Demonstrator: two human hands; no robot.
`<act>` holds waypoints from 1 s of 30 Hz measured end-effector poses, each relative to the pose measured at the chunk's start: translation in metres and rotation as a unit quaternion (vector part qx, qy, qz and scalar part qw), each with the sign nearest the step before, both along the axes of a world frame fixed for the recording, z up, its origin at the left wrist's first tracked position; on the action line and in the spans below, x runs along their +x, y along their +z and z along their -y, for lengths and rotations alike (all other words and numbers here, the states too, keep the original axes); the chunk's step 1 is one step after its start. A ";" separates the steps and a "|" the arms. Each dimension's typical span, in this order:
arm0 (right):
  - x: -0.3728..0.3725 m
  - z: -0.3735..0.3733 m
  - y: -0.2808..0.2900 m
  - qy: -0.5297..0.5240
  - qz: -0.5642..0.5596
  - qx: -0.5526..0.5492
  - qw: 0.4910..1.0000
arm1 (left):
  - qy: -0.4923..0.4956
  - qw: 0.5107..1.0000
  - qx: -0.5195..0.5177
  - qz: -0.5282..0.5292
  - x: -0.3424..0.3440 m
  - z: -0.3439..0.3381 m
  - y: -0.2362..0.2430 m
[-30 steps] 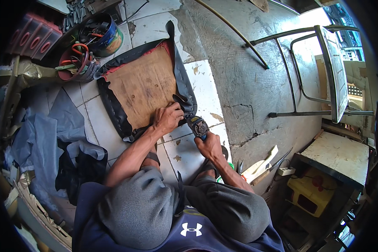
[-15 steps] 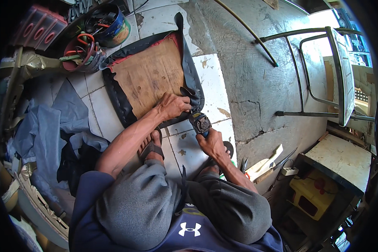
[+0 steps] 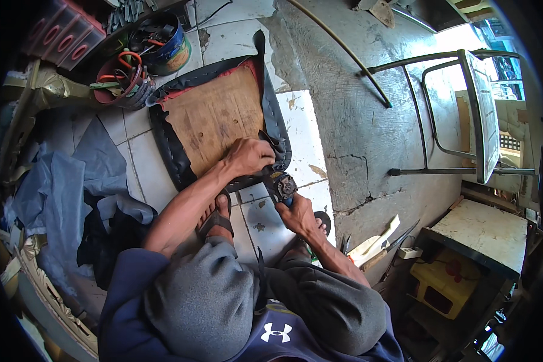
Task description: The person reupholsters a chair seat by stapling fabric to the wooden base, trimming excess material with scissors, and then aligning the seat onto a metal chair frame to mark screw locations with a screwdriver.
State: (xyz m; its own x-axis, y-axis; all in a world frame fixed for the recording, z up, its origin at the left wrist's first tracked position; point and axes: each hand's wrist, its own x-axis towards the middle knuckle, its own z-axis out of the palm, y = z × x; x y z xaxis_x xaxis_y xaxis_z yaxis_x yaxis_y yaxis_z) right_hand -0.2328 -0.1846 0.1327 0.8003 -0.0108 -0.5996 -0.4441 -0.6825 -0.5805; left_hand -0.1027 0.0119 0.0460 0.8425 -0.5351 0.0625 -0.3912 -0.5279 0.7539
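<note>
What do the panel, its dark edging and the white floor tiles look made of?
Panel: wood, perhaps plywood, seemingly unfinished; brown grain and knot-like spots show.
Dark edging: probably vinyl or leather, with a soft sheen and pliable folds.
Floor tiles: likely glazed ceramic; glossy, with joint lines and worn patches.

Left hand [image 3: 250,157] is mid-frame, pinching the black cover [image 3: 273,108] near the lower right corner of a wooden board [image 3: 217,111]. Right hand [image 3: 297,214], a bit lower right, grips a power tool [image 3: 283,187] (nose touching the cover or just beside it, can't tell). Blue bucket [image 3: 178,58] upper left, gray cloth [image 3: 105,172] left.
</note>
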 end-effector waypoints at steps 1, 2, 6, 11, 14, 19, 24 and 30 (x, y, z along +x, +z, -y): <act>-0.003 0.008 0.007 -0.016 -0.014 -0.006 1.000 | 0.085 0.993 -0.050 -0.061 0.008 0.006 0.015; -0.010 0.013 0.013 -0.029 -0.033 -0.009 0.999 | 0.172 0.972 -0.096 -0.126 0.010 0.009 0.023; -0.029 0.040 0.017 -0.093 0.020 -0.061 0.994 | 0.379 0.924 0.033 -0.031 0.051 0.031 -0.013; -0.035 0.056 0.029 -0.140 0.054 -0.049 0.987 | 0.280 0.950 0.099 -0.095 0.072 0.060 -0.027; -0.042 0.059 0.033 -0.140 0.039 -0.025 0.989 | 0.248 0.964 0.053 -0.078 0.067 0.057 -0.025; -0.027 0.040 0.059 -0.058 -0.003 -0.049 0.997 | 0.201 0.964 -0.054 -0.163 0.056 0.019 -0.026; -0.027 0.029 0.043 -0.060 -0.035 0.021 0.997 | 0.171 0.963 -0.081 -0.192 0.051 0.009 -0.022; -0.029 0.029 0.024 -0.117 -0.028 0.049 0.992 | 0.165 0.960 -0.101 -0.202 0.045 0.012 -0.014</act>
State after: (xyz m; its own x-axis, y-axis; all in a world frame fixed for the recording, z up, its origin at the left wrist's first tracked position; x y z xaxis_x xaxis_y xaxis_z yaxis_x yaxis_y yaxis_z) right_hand -0.2615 -0.2133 0.1563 0.7481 -0.1320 -0.6503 -0.6169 -0.4993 -0.6083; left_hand -0.0575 -0.0003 0.0322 0.9410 -0.2472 -0.2312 0.1183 -0.3999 0.9089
